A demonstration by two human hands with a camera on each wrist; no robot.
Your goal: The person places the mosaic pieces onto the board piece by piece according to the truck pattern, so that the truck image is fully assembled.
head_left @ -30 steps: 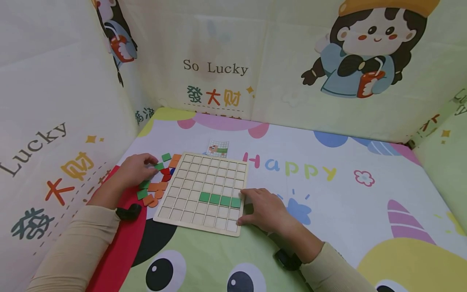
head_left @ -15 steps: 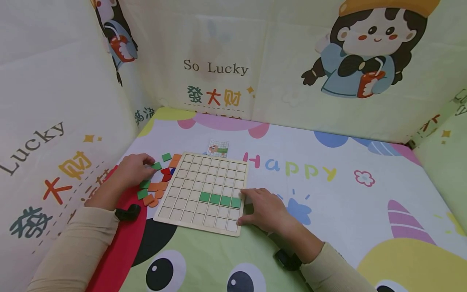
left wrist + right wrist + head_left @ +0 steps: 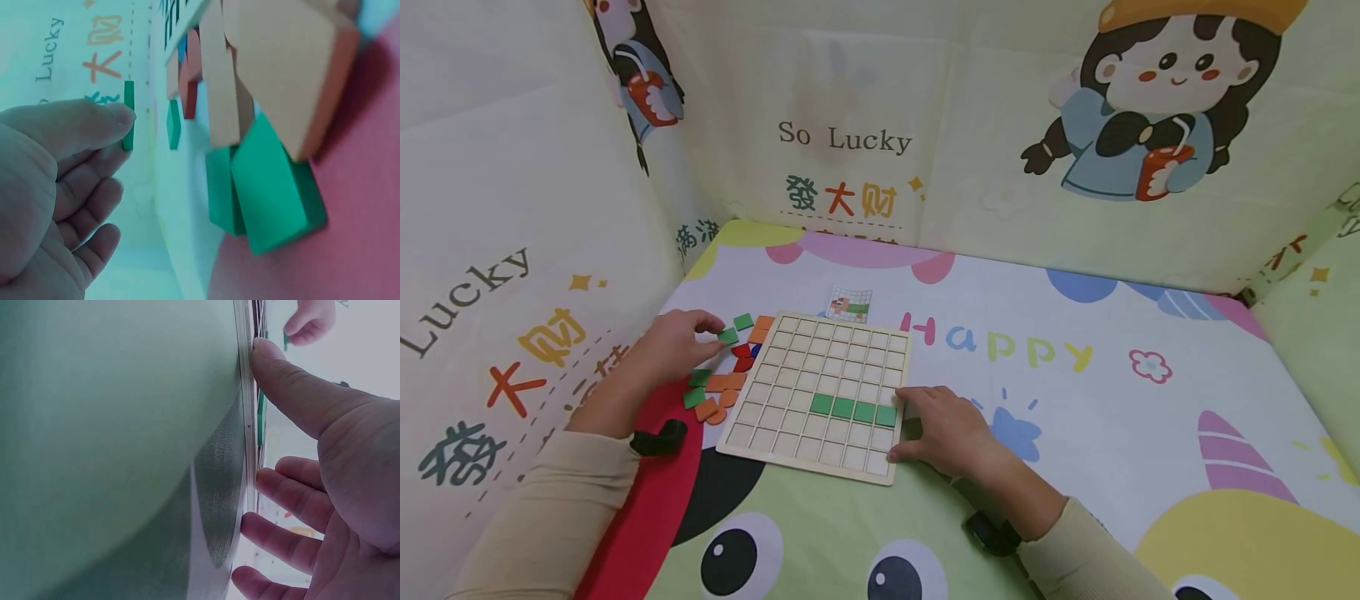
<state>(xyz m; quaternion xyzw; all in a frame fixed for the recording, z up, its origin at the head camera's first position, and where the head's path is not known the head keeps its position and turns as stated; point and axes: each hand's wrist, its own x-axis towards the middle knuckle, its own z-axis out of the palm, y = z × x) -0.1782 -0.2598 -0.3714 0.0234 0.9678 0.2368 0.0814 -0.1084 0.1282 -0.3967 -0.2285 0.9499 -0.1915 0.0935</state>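
In the head view my left hand is left of the board and pinches a green square tile between thumb and fingertips. The left wrist view shows that tile edge-on, apart from the table, with the other fingers loosely bent. A wooden grid board lies flat, with a short row of green tiles in its lower right cells. My right hand rests at the board's right edge, thumb and fingers spread and touching it.
Left of the board lie loose green tiles, orange pieces and red pieces; a blue piece is partly hidden. Behind the board is a small printed card with a coloured grid. A patterned cloth covers the table.
My left hand has risen slightly away from the loose pieces, and the pinched green tile has moved a little up and right. The right hand and the board have stayed in place.
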